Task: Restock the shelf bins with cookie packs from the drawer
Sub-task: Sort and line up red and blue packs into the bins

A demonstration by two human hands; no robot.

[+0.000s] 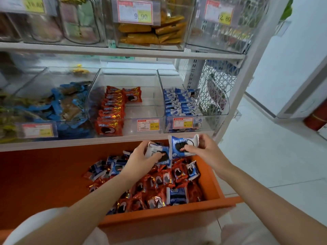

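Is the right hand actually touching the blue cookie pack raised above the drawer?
Touching. The head view shows the right hand gripping the blue cookie pack, with its fingers curled across the pack's front.

Both hands are up over the open orange drawer. The left hand grips a blue cookie pack, and the right hand holds a second blue pack just beside it. Red and blue packs are heaped below. Above, the blue-pack bin sits next to the red-pack bin.
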